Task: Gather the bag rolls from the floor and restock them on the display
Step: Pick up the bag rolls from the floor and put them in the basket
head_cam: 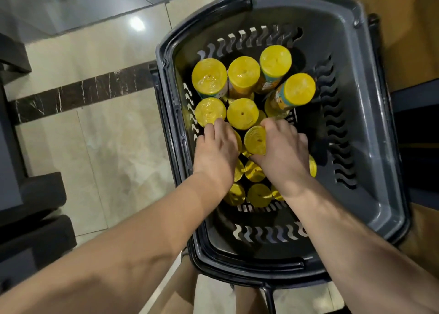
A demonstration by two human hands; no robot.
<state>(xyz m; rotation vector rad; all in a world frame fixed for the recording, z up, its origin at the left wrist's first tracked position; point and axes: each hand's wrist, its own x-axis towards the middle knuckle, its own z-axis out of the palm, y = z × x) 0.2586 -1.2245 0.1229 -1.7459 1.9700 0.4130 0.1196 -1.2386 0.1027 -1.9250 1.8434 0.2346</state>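
Bag rolls (242,114), round, yellow and shiny in plastic wrap, stand on end in a dark plastic basket (373,147) with wavy holes. The left hand (216,152) curls over one; the right hand (282,149) pinches another. Farther rolls lean. Smooth pale floor (107,135) lies beside.

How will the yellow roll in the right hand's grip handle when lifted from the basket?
The yellow roll in the right hand looks tightly wound, so probably stiff. Its glossy film wrap may be slippery. Round and tall, it would likely tip or roll if set down loose, as the leaning roll in the basket suggests.
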